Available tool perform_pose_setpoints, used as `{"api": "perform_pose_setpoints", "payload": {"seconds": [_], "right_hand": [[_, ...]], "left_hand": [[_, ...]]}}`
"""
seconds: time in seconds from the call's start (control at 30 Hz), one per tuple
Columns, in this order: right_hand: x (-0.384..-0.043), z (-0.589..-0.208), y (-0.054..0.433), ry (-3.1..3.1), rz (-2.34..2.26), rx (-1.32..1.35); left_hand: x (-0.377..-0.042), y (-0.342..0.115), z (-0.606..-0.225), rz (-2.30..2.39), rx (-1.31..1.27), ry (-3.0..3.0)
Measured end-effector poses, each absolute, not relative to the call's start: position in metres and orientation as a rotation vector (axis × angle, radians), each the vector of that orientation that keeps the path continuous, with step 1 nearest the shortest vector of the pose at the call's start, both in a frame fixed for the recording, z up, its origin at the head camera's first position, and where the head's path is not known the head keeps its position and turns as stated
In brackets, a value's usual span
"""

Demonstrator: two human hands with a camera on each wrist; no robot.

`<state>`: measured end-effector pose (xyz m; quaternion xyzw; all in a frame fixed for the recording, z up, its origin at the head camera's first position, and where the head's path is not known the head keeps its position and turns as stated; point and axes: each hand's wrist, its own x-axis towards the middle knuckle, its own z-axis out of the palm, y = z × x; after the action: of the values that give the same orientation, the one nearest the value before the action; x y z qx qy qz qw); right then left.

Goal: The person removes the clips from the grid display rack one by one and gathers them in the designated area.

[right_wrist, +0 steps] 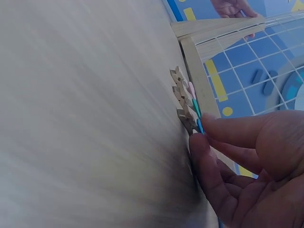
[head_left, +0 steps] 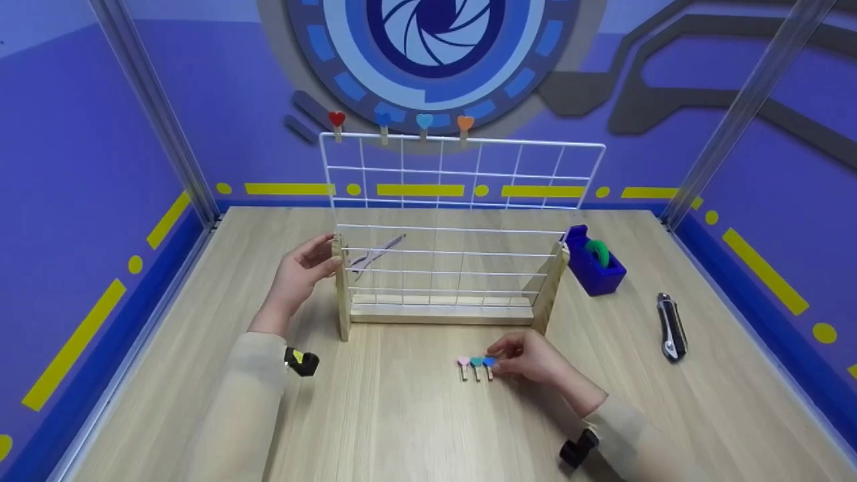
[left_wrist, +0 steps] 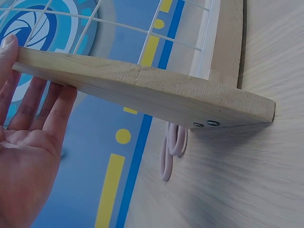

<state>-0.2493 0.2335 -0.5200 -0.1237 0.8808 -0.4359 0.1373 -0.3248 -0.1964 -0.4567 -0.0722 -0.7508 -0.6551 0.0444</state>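
A white wire grid rack [head_left: 428, 231] with wooden side posts stands on the table. My left hand [head_left: 292, 281] holds the left wooden post [left_wrist: 142, 83] near its top, thumb on one side and fingers on the other. Along the grid's top edge sit heart clothespins: red [head_left: 337, 119], blue [head_left: 383, 119], light blue [head_left: 424, 121] and orange [head_left: 465, 123]. In front of the rack, my right hand [head_left: 535, 361] pinches a blue heart clothespin [head_left: 489, 363] between thumb and finger. Beside it on the table lie a green heart clothespin [head_left: 476, 363] and a pink one [head_left: 463, 363].
Behind the grid's left part lie scissors [head_left: 378, 256] with pale handles. A blue tape dispenser [head_left: 602, 280] with green tape stands right of the rack, and a utility knife [head_left: 671, 328] lies farther right. Walls enclose the table's back and sides.
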Motion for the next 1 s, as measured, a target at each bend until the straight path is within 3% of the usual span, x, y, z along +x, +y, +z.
{"api": "perform_pose_setpoints", "payload": {"seconds": [0.4, 1.0], "right_hand": [[-0.248, -0.492, 0.240, 2.576, -1.279, -0.504], [-0.242, -0.414, 0.232, 2.583, -1.382, -0.645]], "left_hand": [[-0.325, -0.197, -0.457, -1.981, -0.229, -2.308], [-0.325, -0.198, -0.456, -1.967, -0.205, -2.349]]}}
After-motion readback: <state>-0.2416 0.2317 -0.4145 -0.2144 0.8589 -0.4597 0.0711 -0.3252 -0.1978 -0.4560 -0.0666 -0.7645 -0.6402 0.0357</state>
